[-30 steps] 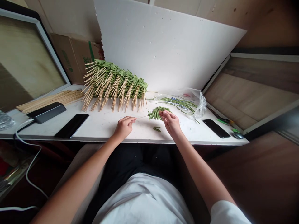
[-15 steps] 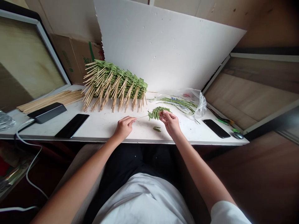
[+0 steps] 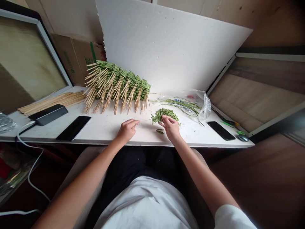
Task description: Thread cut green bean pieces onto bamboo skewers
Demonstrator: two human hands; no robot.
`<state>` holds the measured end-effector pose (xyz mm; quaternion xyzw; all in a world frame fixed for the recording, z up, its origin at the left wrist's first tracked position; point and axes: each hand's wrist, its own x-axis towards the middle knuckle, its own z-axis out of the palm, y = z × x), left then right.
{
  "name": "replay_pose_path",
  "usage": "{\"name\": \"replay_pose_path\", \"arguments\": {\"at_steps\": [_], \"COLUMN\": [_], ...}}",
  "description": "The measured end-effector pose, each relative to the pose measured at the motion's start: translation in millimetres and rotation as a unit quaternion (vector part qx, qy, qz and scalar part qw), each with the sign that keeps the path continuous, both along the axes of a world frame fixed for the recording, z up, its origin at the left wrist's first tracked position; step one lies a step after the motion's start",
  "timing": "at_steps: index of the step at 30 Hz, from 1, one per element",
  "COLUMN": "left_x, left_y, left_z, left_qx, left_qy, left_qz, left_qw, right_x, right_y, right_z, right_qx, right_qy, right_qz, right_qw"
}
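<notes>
My left hand is closed around the left end of a thin bamboo skewer. The skewer runs rightward and carries a row of cut green bean pieces. At its right end, the fingers of my right hand pinch a bean piece, which they mostly hide. Just behind that hand lies a pile of cut green bean pieces. A few loose pieces rest on the white table below the skewer. Farther back, many filled bean skewers are stacked with their bare sticks pointing toward me.
Bare bamboo sticks lie at left, near a black device and a phone. At right are a plastic bag with long green beans, another phone and a mouse. A white board stands behind.
My right hand has moved slightly left and down, from over the pile to the row of bean pieces on the skewer. My left hand stays almost still with the skewer.
</notes>
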<state>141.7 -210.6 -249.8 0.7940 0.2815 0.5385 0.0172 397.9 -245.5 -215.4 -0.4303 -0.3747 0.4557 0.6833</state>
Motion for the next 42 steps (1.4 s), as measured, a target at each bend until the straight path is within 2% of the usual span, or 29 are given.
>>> {"name": "replay_pose_path", "arguments": {"at_steps": [5,7,8,9,10,12,14,16,18,21,27,30,35,42], "left_x": [0.4,-0.1,-0.4,-0.7,-0.9,-0.9,-0.5,-0.1,0.1,0.0,-0.4,-0.1,0.5,0.8], "left_y": [-2.7,-3.5,-3.8,-3.8,-3.8,-3.7,-3.7,-3.8,-3.9,-3.7,-2.9,-3.0,-3.7,-5.8], "left_z": [6.9,10.2,11.5,12.4,12.9,13.2,12.7,12.1,11.6,11.0,9.9,9.7,10.5,12.4], "left_qx": [-0.019,-0.029,-0.033,-0.037,-0.041,-0.044,-0.041,-0.039,-0.04,-0.042,-0.043,-0.038,-0.039,-0.031], "left_qy": [-0.019,-0.034,-0.041,-0.048,-0.052,-0.052,-0.045,-0.038,-0.034,-0.033,-0.029,-0.028,-0.023,-0.008], "left_qz": [0.015,0.03,0.04,0.049,0.056,0.059,0.053,0.048,0.046,0.044,0.041,0.033,0.025,0.01], "left_qw": [1.0,0.999,0.998,0.997,0.996,0.996,0.997,0.997,0.998,0.998,0.998,0.998,0.999,0.999], "right_x": [2.0,13.0,20.4,28.3,36.2,49.5,56.5,57.3,54.9,52.7,57.8,58.7,55.4,52.8], "right_y": [1.0,2.6,3.3,3.7,3.7,3.1,1.6,0.0,-1.0,-1.1,2.9,6.1,9.9,11.4], "right_z": [3.8,8.3,11.0,13.6,16.0,19.3,20.3,19.8,19.5,21.2,23.9,21.8,19.7,14.5], "right_qx": [-0.001,0.009,0.016,0.021,0.025,0.017,0.005,0.006,0.019,0.028,0.034,0.034,0.031,0.03], "right_qy": [-0.001,-0.059,-0.118,-0.196,-0.291,-0.458,-0.554,-0.594,-0.606,-0.582,-0.378,-0.256,-0.12,-0.071], "right_qz": [0.02,0.042,0.055,0.068,0.081,0.118,0.146,0.151,0.144,0.121,0.074,0.081,0.1,0.09], "right_qw": [1.0,0.997,0.991,0.978,0.953,0.881,0.82,0.79,0.782,0.804,0.922,0.963,0.987,0.993]}}
